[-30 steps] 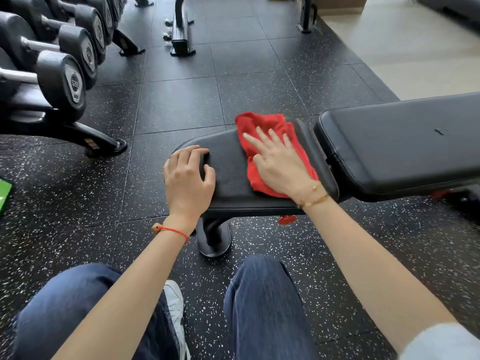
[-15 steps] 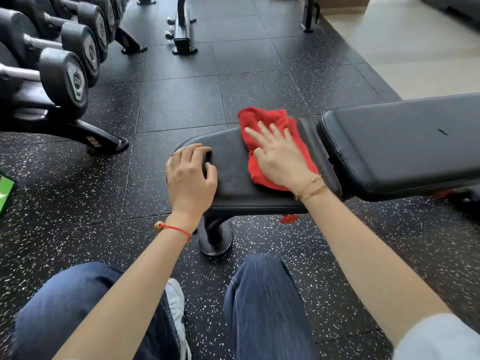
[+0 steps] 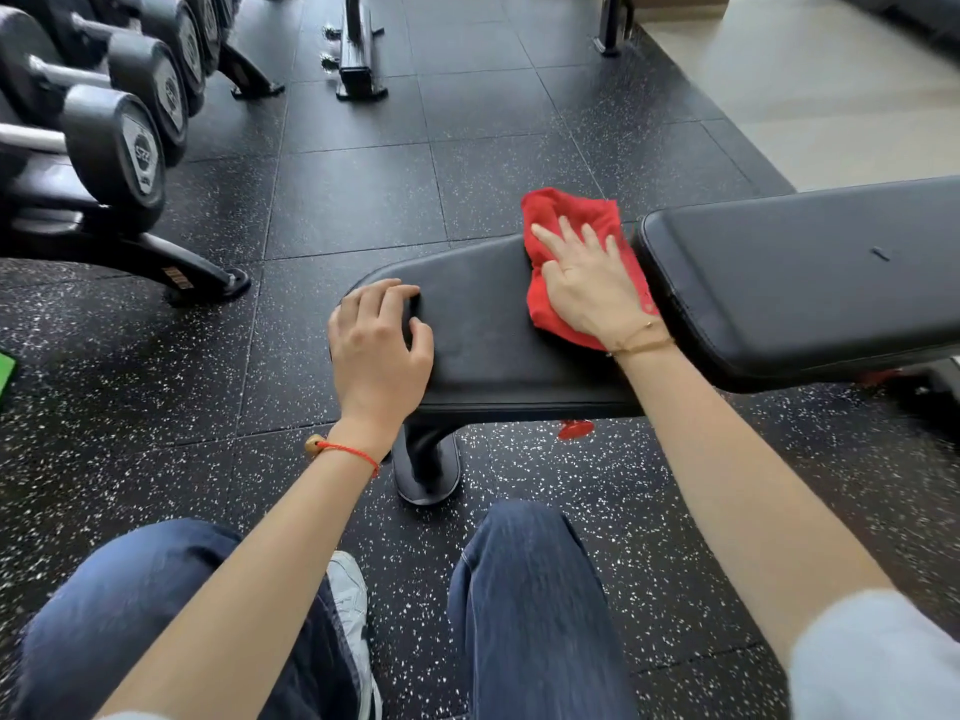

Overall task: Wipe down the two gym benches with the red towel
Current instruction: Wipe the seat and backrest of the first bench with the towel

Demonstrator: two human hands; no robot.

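Head view: red towel [image 3: 571, 220] pressed on the seat pad [image 3: 488, 324]
Right hand [image 3: 589, 291] lies flat, fingers straight, on the towel at the pad's far-right corner; left hand [image 3: 379, 350] curls over its left end

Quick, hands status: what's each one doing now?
Left hand: fingers curled over the seat pad end, gripping it.
Right hand: open, flat, pressing the towel on the pad.
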